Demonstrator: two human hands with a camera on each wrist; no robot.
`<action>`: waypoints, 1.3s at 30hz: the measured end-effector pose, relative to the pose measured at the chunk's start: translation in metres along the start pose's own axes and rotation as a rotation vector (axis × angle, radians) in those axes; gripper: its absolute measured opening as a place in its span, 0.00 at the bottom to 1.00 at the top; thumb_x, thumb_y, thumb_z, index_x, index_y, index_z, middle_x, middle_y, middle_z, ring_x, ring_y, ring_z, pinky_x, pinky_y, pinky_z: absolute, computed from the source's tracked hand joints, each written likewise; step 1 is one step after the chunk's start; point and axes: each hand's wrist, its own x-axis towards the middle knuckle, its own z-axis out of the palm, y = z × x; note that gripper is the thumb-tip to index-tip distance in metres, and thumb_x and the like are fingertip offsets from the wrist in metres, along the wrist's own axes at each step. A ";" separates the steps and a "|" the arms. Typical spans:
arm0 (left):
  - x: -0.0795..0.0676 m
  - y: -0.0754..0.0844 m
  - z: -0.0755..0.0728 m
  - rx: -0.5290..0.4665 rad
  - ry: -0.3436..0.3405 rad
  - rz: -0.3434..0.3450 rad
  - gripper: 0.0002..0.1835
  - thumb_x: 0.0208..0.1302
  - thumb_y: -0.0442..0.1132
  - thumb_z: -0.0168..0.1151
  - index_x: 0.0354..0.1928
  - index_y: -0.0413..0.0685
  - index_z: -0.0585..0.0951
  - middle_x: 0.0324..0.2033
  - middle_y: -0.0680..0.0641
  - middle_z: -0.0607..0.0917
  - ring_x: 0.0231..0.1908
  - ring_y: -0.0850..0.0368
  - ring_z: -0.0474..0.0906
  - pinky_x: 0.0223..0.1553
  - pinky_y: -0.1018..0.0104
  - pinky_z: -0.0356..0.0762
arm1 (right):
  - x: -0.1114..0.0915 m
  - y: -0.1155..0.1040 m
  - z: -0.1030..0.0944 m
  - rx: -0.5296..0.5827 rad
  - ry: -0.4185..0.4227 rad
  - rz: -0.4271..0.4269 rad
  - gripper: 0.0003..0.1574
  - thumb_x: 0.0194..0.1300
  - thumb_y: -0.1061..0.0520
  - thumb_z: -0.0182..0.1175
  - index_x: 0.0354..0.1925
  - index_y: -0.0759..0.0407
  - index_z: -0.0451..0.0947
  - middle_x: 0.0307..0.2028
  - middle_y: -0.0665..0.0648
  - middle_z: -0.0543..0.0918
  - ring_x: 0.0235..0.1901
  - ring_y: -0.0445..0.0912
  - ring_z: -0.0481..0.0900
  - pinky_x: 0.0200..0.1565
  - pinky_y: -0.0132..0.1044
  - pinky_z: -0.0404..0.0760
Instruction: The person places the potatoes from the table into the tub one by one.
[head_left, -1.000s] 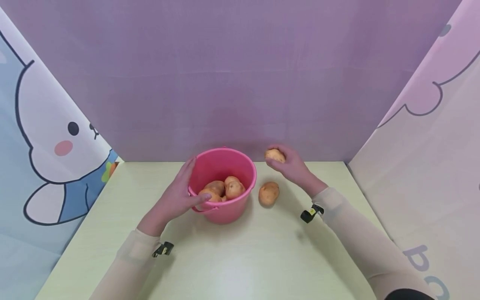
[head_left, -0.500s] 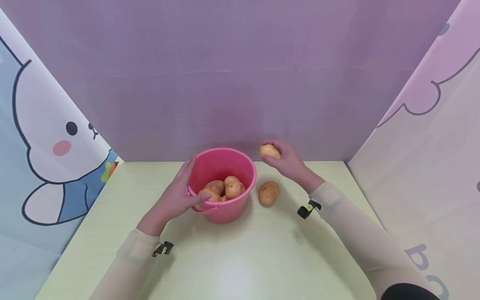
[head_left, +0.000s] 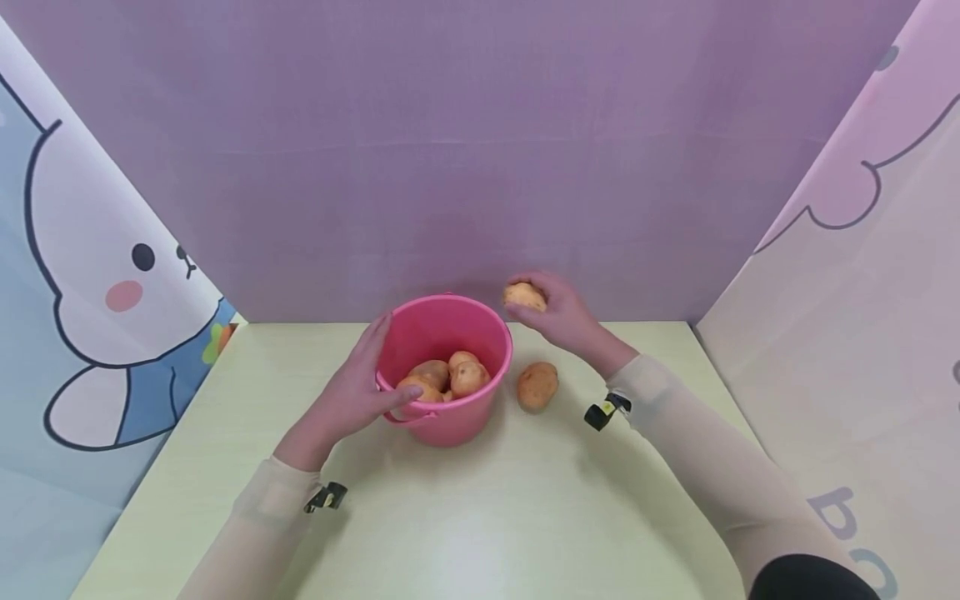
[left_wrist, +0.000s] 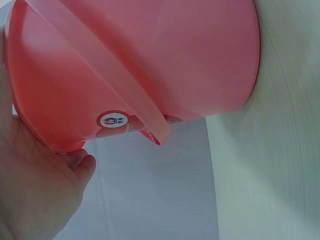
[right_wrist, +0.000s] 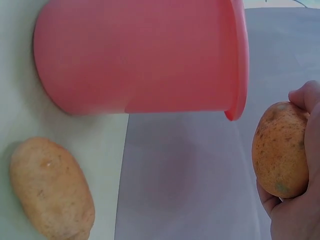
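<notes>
A pink bucket (head_left: 457,425) stands upright on the table with several potatoes (head_left: 468,378) inside. My left hand (head_left: 348,400) grips its rim on the left side, thumb over the front edge. In the left wrist view the bucket's handle (left_wrist: 100,60) hangs down along its outer wall. My right hand (head_left: 562,312) holds a potato (right_wrist: 280,150) in the air, just right of the bucket's rim and at about its height. Another potato (head_left: 537,387) lies on the table to the right of the bucket, below the right hand.
The pale table (head_left: 465,533) ends at a purple backdrop (head_left: 480,167) close behind the bucket. Printed panels stand on both sides, a cartoon rabbit (head_left: 112,275) on the left one. Each wrist wears a small black camera (head_left: 607,412).
My right hand has moved left and slightly up with its potato, closer to the bucket. The left hand, the bucket and the potato on the table have stayed in place.
</notes>
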 end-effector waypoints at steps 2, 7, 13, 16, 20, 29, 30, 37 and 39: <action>0.000 0.000 0.000 -0.003 -0.001 0.001 0.63 0.51 0.59 0.78 0.82 0.67 0.47 0.77 0.57 0.52 0.71 0.48 0.60 0.49 0.44 0.84 | 0.001 -0.003 0.002 0.012 -0.009 0.002 0.26 0.65 0.45 0.70 0.60 0.44 0.78 0.50 0.45 0.78 0.44 0.49 0.78 0.39 0.45 0.84; 0.000 -0.001 0.001 -0.008 -0.002 0.005 0.62 0.51 0.59 0.78 0.81 0.67 0.47 0.77 0.57 0.53 0.71 0.47 0.61 0.49 0.43 0.84 | 0.005 -0.011 0.006 0.032 -0.025 -0.004 0.27 0.64 0.42 0.70 0.59 0.44 0.78 0.49 0.44 0.78 0.44 0.48 0.78 0.40 0.45 0.85; 0.001 0.000 0.002 -0.002 0.000 0.004 0.63 0.51 0.57 0.79 0.82 0.66 0.47 0.77 0.57 0.52 0.71 0.47 0.60 0.49 0.43 0.83 | 0.011 -0.016 0.011 0.015 -0.047 -0.041 0.26 0.63 0.38 0.69 0.57 0.39 0.78 0.48 0.43 0.78 0.44 0.46 0.78 0.40 0.43 0.85; 0.001 0.001 0.002 -0.008 0.001 0.006 0.63 0.51 0.54 0.80 0.82 0.65 0.47 0.77 0.57 0.52 0.71 0.48 0.60 0.50 0.42 0.83 | 0.013 -0.020 0.013 -0.001 -0.061 -0.056 0.25 0.64 0.38 0.68 0.57 0.40 0.78 0.48 0.44 0.78 0.44 0.45 0.77 0.40 0.43 0.84; 0.001 0.001 0.002 -0.019 0.000 0.000 0.63 0.51 0.53 0.80 0.82 0.65 0.48 0.77 0.56 0.53 0.71 0.47 0.60 0.50 0.42 0.83 | 0.015 -0.026 0.017 -0.010 -0.078 -0.065 0.24 0.65 0.40 0.68 0.57 0.40 0.79 0.48 0.44 0.78 0.44 0.45 0.77 0.41 0.42 0.83; 0.002 -0.003 0.004 -0.012 -0.003 0.009 0.63 0.51 0.54 0.80 0.81 0.68 0.47 0.77 0.57 0.53 0.71 0.48 0.60 0.51 0.42 0.83 | 0.019 -0.031 0.025 -0.033 -0.100 -0.124 0.25 0.66 0.39 0.67 0.59 0.40 0.78 0.53 0.42 0.77 0.49 0.43 0.76 0.45 0.41 0.84; 0.002 -0.003 0.004 -0.018 -0.003 0.013 0.63 0.51 0.54 0.80 0.81 0.68 0.47 0.77 0.57 0.53 0.71 0.47 0.60 0.51 0.42 0.82 | 0.020 -0.031 0.026 -0.028 -0.102 -0.125 0.25 0.65 0.39 0.67 0.59 0.40 0.78 0.52 0.42 0.77 0.49 0.43 0.76 0.45 0.41 0.84; 0.002 -0.003 0.004 -0.026 -0.001 0.027 0.62 0.51 0.55 0.80 0.81 0.67 0.48 0.77 0.56 0.54 0.70 0.47 0.62 0.49 0.42 0.83 | 0.026 -0.034 0.035 -0.037 -0.119 -0.158 0.26 0.65 0.39 0.68 0.59 0.41 0.79 0.53 0.43 0.77 0.49 0.42 0.76 0.45 0.39 0.83; 0.003 -0.003 0.004 -0.038 -0.002 0.036 0.62 0.51 0.56 0.80 0.81 0.67 0.49 0.76 0.56 0.55 0.70 0.47 0.63 0.49 0.42 0.83 | 0.028 -0.035 0.036 -0.038 -0.124 -0.165 0.26 0.65 0.39 0.68 0.59 0.41 0.78 0.53 0.43 0.77 0.48 0.42 0.76 0.45 0.39 0.84</action>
